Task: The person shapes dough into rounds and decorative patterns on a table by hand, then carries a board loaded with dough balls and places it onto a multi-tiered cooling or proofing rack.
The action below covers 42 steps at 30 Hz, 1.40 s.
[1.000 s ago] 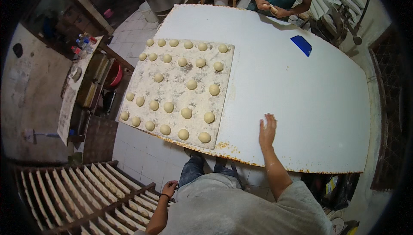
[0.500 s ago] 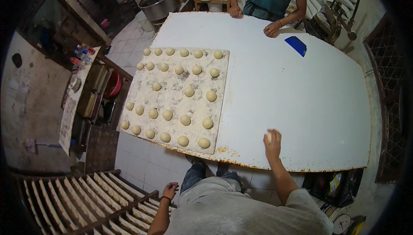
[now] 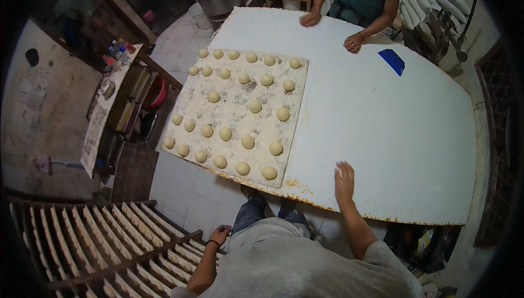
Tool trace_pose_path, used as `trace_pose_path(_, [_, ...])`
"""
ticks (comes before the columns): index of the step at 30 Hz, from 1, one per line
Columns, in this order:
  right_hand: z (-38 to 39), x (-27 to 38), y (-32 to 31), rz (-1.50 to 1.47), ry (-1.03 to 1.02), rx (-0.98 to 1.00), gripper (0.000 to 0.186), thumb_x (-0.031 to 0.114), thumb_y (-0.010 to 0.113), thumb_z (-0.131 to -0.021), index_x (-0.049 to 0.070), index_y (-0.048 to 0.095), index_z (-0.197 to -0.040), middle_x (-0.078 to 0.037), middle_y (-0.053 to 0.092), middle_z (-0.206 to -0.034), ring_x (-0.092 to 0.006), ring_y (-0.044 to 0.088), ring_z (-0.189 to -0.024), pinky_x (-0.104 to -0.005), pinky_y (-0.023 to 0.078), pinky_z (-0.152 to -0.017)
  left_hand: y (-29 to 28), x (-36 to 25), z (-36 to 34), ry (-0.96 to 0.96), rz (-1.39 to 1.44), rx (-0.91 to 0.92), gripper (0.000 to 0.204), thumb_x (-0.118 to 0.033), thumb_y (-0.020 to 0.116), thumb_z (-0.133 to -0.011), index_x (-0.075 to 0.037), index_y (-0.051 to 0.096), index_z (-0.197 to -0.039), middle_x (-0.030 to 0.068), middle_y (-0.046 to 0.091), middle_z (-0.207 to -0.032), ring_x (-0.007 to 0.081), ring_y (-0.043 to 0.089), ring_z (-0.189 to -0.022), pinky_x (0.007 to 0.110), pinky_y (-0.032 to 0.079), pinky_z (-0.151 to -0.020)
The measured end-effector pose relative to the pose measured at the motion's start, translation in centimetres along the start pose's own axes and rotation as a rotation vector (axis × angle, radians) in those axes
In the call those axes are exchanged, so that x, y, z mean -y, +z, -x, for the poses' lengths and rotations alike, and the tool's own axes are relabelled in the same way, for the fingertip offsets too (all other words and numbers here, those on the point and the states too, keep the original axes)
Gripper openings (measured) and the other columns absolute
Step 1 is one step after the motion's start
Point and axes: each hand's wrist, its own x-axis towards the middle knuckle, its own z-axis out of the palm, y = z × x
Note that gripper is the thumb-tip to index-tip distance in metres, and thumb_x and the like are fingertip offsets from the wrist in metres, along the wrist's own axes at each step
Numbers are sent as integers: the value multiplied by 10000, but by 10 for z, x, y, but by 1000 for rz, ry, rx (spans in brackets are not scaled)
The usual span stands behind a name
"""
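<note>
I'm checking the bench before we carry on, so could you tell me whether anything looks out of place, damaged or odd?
The white metal table is rusted along its near edge. On the floured square board the round pale dough balls sit in uneven rows with gaps in the middle. The right hand rests on the table; nothing is spilled.

White table (image 3: pixel 382 134) (blue scraper (image 3: pixel 392 60))

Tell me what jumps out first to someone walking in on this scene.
The floured board covered in rows of dough balls fills the left half of the big white table. The person's right hand rests on something small and pale at the table's near edge; the left hand hangs below it. Across the table stands another person's pair of hands, beside a blue scraper.
</note>
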Motion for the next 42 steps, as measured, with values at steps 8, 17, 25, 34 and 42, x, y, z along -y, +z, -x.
trace_pose_path(8, [-16,21,6,27,-16,-53,284,166,635,-1058,-7,647,-1284,-191,612,-1391,-378,532,-1328,-472,429,-1159,8,2,-9,48,99,-23,281,-209,664,-1027,-8,703,-1219,82,758,-1087,194,713,-977,341,584,-892])
trace_pose_path(17, [-17,22,20,27,67,-110,280,159,668,-1042,22,639,-1284,-209,608,-1344,-389,520,-1359,-498,432,-1149,-2,83,-93,207,75,49,266,-200,655,-1011,-12,719,-1188,80,755,-1053,179,698,-947,343,569,-887])
trace_pose_path(25, [-25,44,27,23,106,-218,231,144,593,-1084,-13,611,-1253,-192,592,-1282,-370,554,-1247,-468,459,-1085,-65,-14,-94,292,-32,-10,306,-284,671,-1021,-16,741,-1150,133,773,-1075,194,718,-1000,350,561,-925])
trace_pose_path(34, [-27,45,76,546,208,-283,331,250,593,-1088,-29,620,-1264,-210,600,-1285,-352,573,-1235,-448,466,-1078,-191,3,-187,226,-47,60,280,-231,659,-1009,-30,719,-1195,83,755,-1061,187,701,-953,336,559,-858])
trace_pose_path(42, [-143,218,92,-617,742,-54,484,100,652,-1015,-7,551,-1475,-85,654,-1288,-172,635,-1126,-292,521,-990,-315,18,-253,58,315,-26,292,-270,616,-1048,-67,689,-1245,61,761,-1101,164,707,-925,308,544,-760])
